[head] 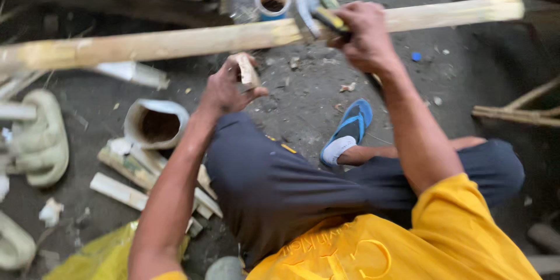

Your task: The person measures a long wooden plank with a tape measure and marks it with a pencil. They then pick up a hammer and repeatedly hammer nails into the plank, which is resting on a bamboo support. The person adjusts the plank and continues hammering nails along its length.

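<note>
Pale bamboo pole (175, 44) spans the dirt floor (303, 105); the right hand (364, 32) grips a yellow-handled blade (326, 17) upon it; just below it, the left hand (224, 90) pinches a small wooden wedge (246, 70).

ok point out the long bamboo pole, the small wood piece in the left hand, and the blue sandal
long bamboo pole (175, 44), head view, on its pale middle stretch
small wood piece (246, 70), head view, on the end above the left hand (224, 90)
blue sandal (349, 131), head view, on the strap
</note>
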